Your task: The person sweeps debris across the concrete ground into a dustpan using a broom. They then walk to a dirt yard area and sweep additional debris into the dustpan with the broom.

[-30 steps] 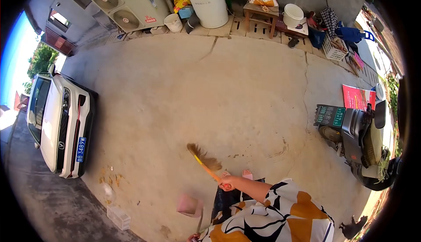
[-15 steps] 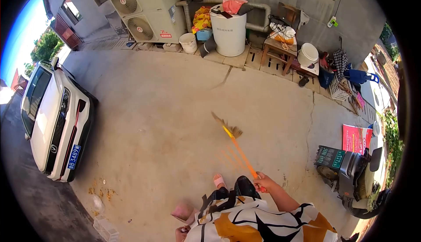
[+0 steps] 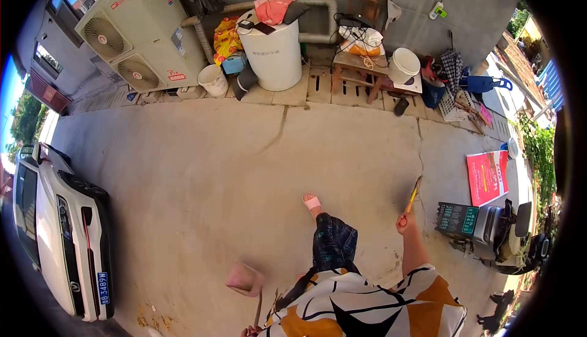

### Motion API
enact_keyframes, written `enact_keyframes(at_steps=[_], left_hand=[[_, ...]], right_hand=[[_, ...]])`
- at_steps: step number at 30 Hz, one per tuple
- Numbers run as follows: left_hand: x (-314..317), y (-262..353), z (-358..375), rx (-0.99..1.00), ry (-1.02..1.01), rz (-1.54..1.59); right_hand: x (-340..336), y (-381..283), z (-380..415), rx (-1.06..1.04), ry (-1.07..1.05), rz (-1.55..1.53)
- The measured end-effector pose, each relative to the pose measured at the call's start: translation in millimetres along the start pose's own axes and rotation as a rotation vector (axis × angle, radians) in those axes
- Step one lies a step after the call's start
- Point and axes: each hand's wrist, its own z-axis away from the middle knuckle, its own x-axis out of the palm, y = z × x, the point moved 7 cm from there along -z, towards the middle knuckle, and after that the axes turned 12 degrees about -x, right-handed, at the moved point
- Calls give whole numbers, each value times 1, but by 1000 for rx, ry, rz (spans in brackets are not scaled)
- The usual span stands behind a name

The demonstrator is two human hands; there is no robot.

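My right hand grips a broom, held out to the right over the concrete. Only a short yellow-orange stretch of its handle and a narrow tip show. At the bottom edge, my left hand is closed around the handle of a pink dustpan; part of that hand is cut off by the frame. The dustpan hangs to the left of my body, and its pan looks bare inside.
To the left is a parked white car. Along the wall stand an outdoor fan unit, a white barrel, a wooden stool and a white bucket. A scooter and red sack are at right.
I have stepped forward toward the wall. The broom has swung to the right and now appears foreshortened. The dustpan has come further into view at my left.
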Motion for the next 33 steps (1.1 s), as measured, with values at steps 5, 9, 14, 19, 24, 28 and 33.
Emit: enact_keyframes(at_steps=[5,9,14,19,24,28,33], left_hand=[[112,82,89,-11,-18,159],[194,128,135,-60,-24,273],[248,142,143,-141,-77,283],[278,152,143,-141,-79,239],[288,152,135,-119,-171,225],[297,151,113,-121,-179,173],[322,154,81,-119,-204,119]], right_hand=[[135,-18,-102,17,85,92],[283,14,-160,64,-133,268],[432,84,-135,-40,-304,798],[410,195,-70,-420,-615,1535],[378,242,41,90,-1007,1605],[386,221,79,981,-817,884],[397,80,160,982,-780,531]])
